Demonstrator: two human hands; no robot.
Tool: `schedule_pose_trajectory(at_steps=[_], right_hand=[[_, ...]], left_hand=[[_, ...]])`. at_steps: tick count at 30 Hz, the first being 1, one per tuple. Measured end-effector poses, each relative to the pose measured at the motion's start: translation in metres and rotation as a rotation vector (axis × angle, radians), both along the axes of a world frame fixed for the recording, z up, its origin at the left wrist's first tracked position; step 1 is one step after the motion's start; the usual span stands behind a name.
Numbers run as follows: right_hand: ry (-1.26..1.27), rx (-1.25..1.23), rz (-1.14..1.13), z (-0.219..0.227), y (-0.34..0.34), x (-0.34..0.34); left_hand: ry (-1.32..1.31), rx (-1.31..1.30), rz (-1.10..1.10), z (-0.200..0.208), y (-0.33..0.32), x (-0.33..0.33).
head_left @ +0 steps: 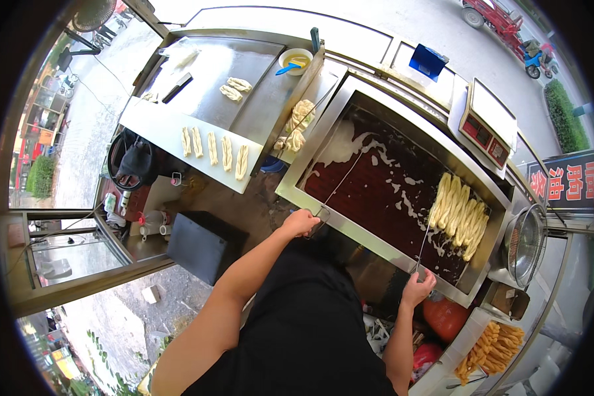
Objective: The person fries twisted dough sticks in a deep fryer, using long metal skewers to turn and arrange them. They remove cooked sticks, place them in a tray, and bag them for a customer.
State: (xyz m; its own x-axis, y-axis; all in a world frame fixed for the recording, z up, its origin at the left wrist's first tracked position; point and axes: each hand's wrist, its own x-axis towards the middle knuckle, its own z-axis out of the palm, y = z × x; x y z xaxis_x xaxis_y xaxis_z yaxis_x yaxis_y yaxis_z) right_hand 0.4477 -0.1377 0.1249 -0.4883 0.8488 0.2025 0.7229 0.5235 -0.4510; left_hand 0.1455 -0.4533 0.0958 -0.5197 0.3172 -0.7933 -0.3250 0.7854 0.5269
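My left hand point(300, 223) is closed around the wire-loop handle of a thin metal rod point(344, 180), just outside the front rim of a rectangular steel fryer point(363, 233). The rod reaches out over the dark oil point(369, 198). Closer to the fryer's right end, my right hand point(420, 287) grips a second thin metal rod point(423, 247), which runs toward the dough. A row of pale, twisted dough sticks point(457, 214) lies side by side in the oil at the right. White foam point(340, 142) floats at the far left of the oil.
Left of the fryer, raw dough twists point(212, 148) lie on a white board point(165, 132). A bowl with a blue brush point(297, 61) stands behind. To the right are a scale point(485, 125), a wire strainer point(527, 244) and a tray of golden fried dough sticks point(492, 350).
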Motion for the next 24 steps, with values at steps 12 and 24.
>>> schedule_pose_trajectory(at_steps=[12,24], right_hand=[[0.271,-0.349,0.064,0.012,-0.129,-0.057],[0.237,-0.483,-0.124,0.011,-0.277,-0.192]], left_hand=[[0.095,0.244,0.078,0.045,-0.065,-0.11],[0.984,0.163,0.291,-0.038,-0.266,-0.536]])
